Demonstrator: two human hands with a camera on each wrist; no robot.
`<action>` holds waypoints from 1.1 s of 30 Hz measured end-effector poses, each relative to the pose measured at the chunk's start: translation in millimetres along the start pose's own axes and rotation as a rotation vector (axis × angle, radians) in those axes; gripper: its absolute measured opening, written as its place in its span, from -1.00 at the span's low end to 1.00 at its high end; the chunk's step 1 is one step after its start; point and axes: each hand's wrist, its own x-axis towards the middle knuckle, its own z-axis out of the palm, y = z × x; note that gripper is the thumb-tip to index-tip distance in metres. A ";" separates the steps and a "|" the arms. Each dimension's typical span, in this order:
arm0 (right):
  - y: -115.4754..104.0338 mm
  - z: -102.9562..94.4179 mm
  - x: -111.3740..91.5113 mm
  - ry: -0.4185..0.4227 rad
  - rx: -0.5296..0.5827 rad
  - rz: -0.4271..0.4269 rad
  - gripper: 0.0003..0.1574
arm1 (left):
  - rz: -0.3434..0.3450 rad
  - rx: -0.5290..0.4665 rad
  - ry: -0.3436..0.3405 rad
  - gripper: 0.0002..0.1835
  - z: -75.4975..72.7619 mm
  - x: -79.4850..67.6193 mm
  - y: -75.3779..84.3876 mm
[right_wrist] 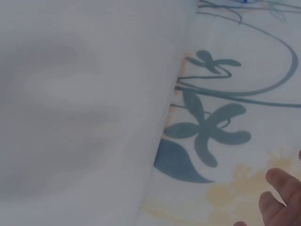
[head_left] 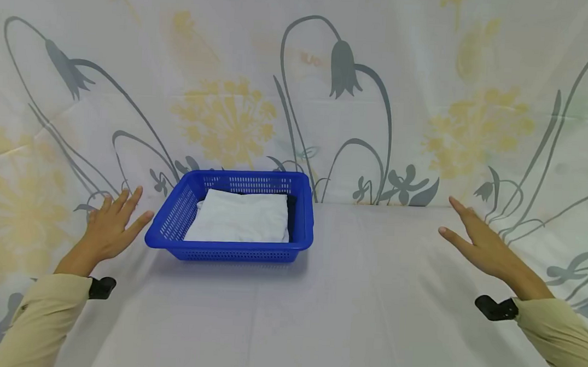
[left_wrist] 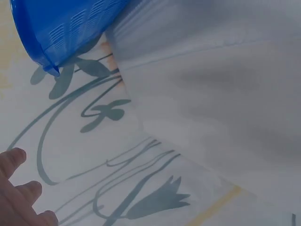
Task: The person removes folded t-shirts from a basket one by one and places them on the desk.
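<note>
A blue plastic basket (head_left: 241, 252) with slotted walls stands on the white-covered table, left of centre in the head view. Folded white cloth (head_left: 240, 217) lies inside it, with something dark along its right and back edges. My left hand (head_left: 110, 227) hovers just left of the basket, fingers spread and holding nothing. Off to the right, my right hand (head_left: 483, 244) is held out with straight fingers, far from the basket and touching nothing. The left wrist view shows the basket's side (left_wrist: 75, 33) at its top, and some fingertips at the lower left.
The table's white cover (head_left: 342, 317) spreads in front of the basket. Behind it hangs a pale curtain (head_left: 404, 24) printed with grey flowers and yellow blossoms. Black straps with small devices (head_left: 495, 308) sit on both wrists, over beige sleeves.
</note>
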 end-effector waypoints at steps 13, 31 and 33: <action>-35.5 3.6 8.1 0.105 0.153 0.026 -0.18 | 0.026 -0.217 0.041 -0.23 -9.9 5.4 17.3; -90.6 14.8 32.1 0.146 0.544 -0.026 -0.33 | -0.076 -0.375 0.033 -0.28 -25.3 14.8 45.9; -95.2 16.8 34.9 0.145 0.581 -0.033 -0.35 | -0.093 -0.384 0.017 -0.29 -26.1 16.4 48.4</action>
